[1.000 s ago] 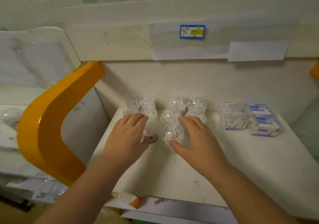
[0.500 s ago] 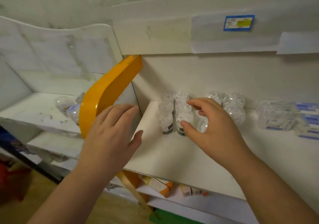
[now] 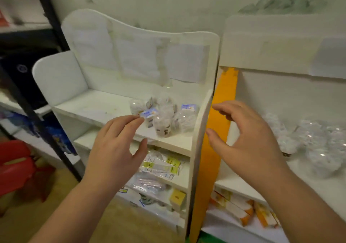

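Note:
My left hand (image 3: 114,147) hovers in front of the left white shelf unit (image 3: 104,109), fingers straight and holding nothing. Just past its fingertips stands a cluster of clear plastic jars with white contents (image 3: 164,121) and small blue-labelled boxes (image 3: 148,114). My right hand (image 3: 249,139) is raised in front of the orange side panel (image 3: 215,149), fingers loosely bent and holding nothing. More clear jars (image 3: 309,139) sit on the right shelf (image 3: 325,188), behind and to the right of that hand.
Lower left shelves hold flat packets with yellow labels (image 3: 161,165) and a yellow box (image 3: 177,197). Orange-and-white boxes (image 3: 237,209) lie under the right shelf. A black rack post (image 3: 46,126) and a red stool (image 3: 16,166) stand at the left.
The view has swung left from the right shelf to the left unit. My right hand let go of the jars there and lifted away. My left hand moved toward the left jars.

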A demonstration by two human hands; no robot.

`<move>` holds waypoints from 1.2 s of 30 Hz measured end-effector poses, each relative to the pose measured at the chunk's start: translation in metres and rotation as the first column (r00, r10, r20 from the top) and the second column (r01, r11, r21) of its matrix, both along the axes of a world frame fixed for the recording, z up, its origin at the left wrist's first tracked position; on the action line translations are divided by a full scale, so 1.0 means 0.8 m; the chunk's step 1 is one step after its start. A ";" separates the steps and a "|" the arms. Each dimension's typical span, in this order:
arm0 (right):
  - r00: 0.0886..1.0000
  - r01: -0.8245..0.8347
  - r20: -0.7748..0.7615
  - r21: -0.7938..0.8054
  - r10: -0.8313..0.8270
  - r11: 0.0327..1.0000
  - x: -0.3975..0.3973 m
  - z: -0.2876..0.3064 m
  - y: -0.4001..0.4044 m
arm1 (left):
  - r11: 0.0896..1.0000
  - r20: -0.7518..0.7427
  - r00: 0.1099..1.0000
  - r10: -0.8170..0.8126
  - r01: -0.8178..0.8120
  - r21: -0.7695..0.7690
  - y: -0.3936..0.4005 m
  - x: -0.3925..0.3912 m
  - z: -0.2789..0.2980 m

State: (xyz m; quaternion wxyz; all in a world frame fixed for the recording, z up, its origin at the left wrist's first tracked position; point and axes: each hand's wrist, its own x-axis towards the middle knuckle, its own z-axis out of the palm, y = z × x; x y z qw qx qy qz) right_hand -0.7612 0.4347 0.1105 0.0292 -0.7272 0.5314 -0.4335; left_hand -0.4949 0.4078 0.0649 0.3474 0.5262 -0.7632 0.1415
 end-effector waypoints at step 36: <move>0.960 0.132 -0.280 0.476 0.007 0.870 0.281 -0.099 -0.370 | 0.960 0.056 0.997 -0.055 0.037 0.278 -0.366 0.237 -0.036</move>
